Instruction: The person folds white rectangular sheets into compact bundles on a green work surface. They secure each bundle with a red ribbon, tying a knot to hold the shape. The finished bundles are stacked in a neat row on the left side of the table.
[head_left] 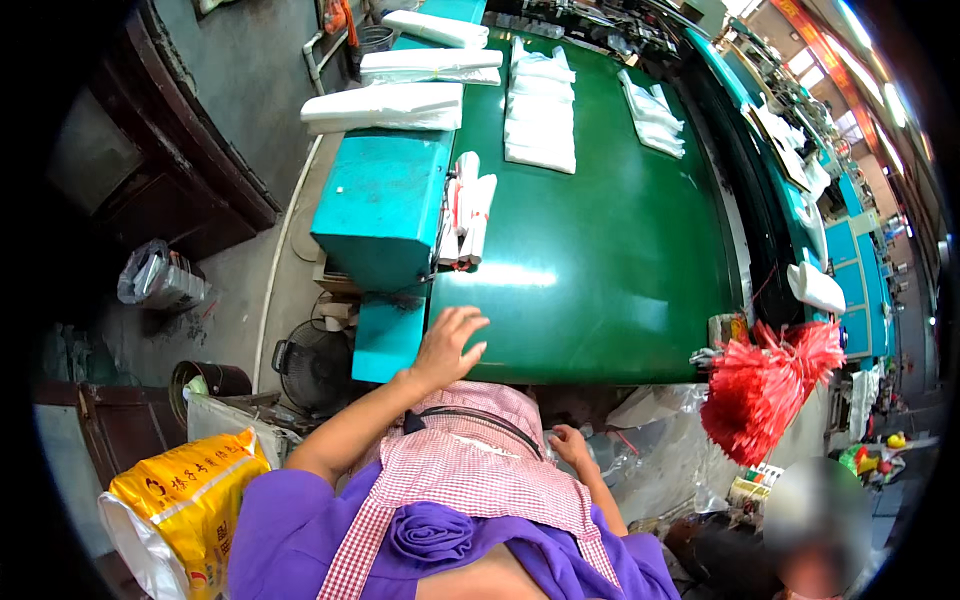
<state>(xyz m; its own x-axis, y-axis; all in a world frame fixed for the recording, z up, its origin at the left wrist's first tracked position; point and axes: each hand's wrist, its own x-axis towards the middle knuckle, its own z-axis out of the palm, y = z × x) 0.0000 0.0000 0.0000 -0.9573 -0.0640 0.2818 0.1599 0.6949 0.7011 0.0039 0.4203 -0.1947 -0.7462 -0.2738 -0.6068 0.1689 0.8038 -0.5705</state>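
My left hand (447,345) rests flat, fingers spread, on the near edge of a shiny green table (600,260), holding nothing. My right hand (568,443) hangs below the table edge beside my checked apron, fingers loosely curled; whether it holds anything is unclear. Just beyond my left hand lie a few rolled white bundles (467,212) with red marks. Stacks of flat white bags (540,110) and a second stack of white bags (652,112) sit at the far end of the table.
A teal machine block (380,205) carries folded white stacks (385,105) to the left. A bunch of red strips (765,385) hangs at the table's right corner. A yellow sack (185,495), a fan (312,368) and a bucket (210,380) stand on the floor at left. Another person (800,540) is at lower right.
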